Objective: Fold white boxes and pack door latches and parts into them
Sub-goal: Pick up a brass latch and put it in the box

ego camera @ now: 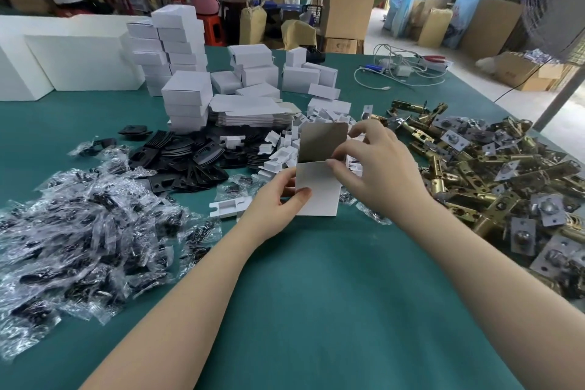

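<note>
While the left hand point(278, 196) pinches the white box point(319, 188) steady, the right hand point(376, 161) pinches its flap point(321, 142), likely to fold it.

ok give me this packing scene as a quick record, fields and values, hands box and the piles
surface: green table
left hand: left hand grips the white box at its left edge
right hand: right hand pinches the box at its upper right
box state: lid flap standing up, not closed
near left: bagged parts in clear plastic
right side: brass latches in a heap
behind box: black plates, small white inserts, flat box blanks
far left: stacks of folded white boxes
</note>
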`<state>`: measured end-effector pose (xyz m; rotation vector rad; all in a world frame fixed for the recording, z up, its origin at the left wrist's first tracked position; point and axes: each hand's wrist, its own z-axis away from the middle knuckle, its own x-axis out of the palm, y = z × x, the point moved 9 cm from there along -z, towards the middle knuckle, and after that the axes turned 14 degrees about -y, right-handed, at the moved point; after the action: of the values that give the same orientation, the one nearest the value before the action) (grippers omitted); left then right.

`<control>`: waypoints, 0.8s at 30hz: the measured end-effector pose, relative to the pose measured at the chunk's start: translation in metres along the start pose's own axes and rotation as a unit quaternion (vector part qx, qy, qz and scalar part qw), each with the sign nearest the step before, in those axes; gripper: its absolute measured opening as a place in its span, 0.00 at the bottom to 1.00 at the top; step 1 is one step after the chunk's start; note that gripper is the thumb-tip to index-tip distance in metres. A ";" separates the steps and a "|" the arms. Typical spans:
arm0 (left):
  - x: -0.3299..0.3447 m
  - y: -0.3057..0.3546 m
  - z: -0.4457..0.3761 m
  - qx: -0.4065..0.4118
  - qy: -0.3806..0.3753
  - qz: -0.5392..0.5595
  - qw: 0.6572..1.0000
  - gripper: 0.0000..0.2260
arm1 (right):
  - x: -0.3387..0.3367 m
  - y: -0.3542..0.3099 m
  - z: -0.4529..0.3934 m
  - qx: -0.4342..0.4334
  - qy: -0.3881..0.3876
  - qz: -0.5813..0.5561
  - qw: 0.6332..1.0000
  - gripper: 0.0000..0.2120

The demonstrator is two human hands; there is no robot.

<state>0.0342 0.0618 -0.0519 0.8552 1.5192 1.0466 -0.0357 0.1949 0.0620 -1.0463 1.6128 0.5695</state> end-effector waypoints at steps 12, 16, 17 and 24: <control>-0.006 0.013 0.006 0.070 0.071 -0.033 0.995 0.20 | 0.096 0.016 0.030 0.108 0.016 -0.407 0.907 0.20; -0.039 0.045 0.025 0.117 0.220 -0.037 0.968 0.16 | 0.103 0.024 0.032 0.116 0.006 -0.416 0.902 0.23; -0.049 0.053 0.028 0.120 0.233 -0.075 0.962 0.15 | 0.105 0.025 0.032 0.120 0.002 -0.418 0.900 0.23; -0.092 0.006 0.037 -0.194 0.163 -0.435 0.864 0.14 | 0.110 0.031 0.031 0.125 -0.001 -0.426 0.896 0.21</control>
<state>0.0881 -0.0137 -0.0158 -0.3237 1.6272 0.7642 -0.0498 0.1973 -0.0553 -1.4035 1.0261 -0.2255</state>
